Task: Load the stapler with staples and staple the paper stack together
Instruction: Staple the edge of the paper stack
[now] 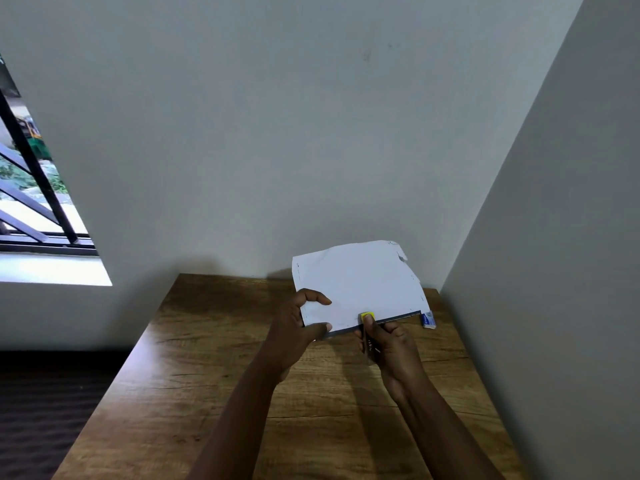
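A white paper stack (360,282) is held up above the wooden table (214,368), tilted, with small staple marks along its left and right edges. My left hand (298,327) grips its near left corner, thumb on top. My right hand (388,344) is closed around a dark stapler (367,332) with a yellow tip, whose jaw sits over the stack's near edge, thumb pressing on the yellow end. Most of the stapler is hidden inside my fist.
A small blue and white staple box (428,320) lies on the table at the far right, just behind the paper. Walls close in behind and on the right. A barred window (34,188) is at the left, and the floor drops off left of the table.
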Demonstrator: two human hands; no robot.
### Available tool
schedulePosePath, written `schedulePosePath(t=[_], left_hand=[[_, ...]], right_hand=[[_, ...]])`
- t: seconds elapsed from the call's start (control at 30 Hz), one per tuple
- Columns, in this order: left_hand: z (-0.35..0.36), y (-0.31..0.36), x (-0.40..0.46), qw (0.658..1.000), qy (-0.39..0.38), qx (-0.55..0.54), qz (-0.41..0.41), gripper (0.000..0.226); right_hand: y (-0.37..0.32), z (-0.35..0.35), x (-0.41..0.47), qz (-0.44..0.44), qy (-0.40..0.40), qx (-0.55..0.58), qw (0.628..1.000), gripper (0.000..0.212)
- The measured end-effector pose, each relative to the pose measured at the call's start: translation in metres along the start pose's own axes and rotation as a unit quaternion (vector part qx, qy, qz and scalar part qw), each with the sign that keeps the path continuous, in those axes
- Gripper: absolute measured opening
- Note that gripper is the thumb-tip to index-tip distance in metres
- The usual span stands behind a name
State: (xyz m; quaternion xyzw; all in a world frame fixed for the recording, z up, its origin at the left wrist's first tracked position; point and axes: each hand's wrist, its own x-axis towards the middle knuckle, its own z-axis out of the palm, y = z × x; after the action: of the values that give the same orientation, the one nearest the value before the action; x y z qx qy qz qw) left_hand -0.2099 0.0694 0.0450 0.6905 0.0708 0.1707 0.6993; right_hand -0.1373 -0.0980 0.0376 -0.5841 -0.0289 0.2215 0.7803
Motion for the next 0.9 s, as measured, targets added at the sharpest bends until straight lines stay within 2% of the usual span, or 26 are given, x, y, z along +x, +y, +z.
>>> schedulePosePath(t=[0.27, 0.37, 0.43, 0.53, 0.63, 0.67, 0.77, 0.83, 0.9], left_hand=[[0.0, -0.001, 0.002, 1.0, 0.021, -0.022, 0.002, 0.046], [-0.003, 0.002, 0.004, 0.998, 0.024, -0.054, -0.004, 0.048], [-0.007, 0.006, 0.005, 0.998, 0.022, -0.064, -0.006, 0.048], [-0.012, 0.008, 0.005, 0.995, 0.006, -0.095, -0.01, 0.047], [-0.014, 0.007, 0.004, 0.994, -0.014, -0.104, -0.016, 0.046], [-0.016, 0.007, 0.004, 0.994, -0.02, -0.103, -0.021, 0.045], [-0.018, 0.006, 0.004, 0.991, -0.043, -0.113, -0.05, 0.042], [-0.017, 0.008, 0.004, 0.986, -0.058, -0.141, -0.072, 0.039], [-0.017, 0.011, 0.003, 0.976, -0.075, -0.18, -0.096, 0.051]], right_hand=[[-0.006, -0.007, -0.002, -0.012, -0.071, 0.001, 0.997, 0.045], [-0.012, -0.017, -0.003, -0.033, -0.098, 0.032, 0.994, 0.035], [-0.017, -0.024, -0.003, -0.058, -0.061, -0.019, 0.996, 0.035], [-0.021, -0.04, 0.003, -0.118, 0.048, -0.115, 0.985, 0.045], [-0.031, -0.054, 0.006, -0.192, 0.07, -0.114, 0.972, 0.072], [-0.035, -0.056, 0.005, -0.221, 0.07, -0.134, 0.964, 0.071], [-0.047, -0.059, 0.002, -0.291, 0.05, -0.206, 0.933, 0.039], [-0.052, -0.061, 0.002, -0.295, 0.051, -0.228, 0.927, 0.035], [-0.057, -0.063, 0.002, -0.278, 0.049, -0.238, 0.929, 0.023]])
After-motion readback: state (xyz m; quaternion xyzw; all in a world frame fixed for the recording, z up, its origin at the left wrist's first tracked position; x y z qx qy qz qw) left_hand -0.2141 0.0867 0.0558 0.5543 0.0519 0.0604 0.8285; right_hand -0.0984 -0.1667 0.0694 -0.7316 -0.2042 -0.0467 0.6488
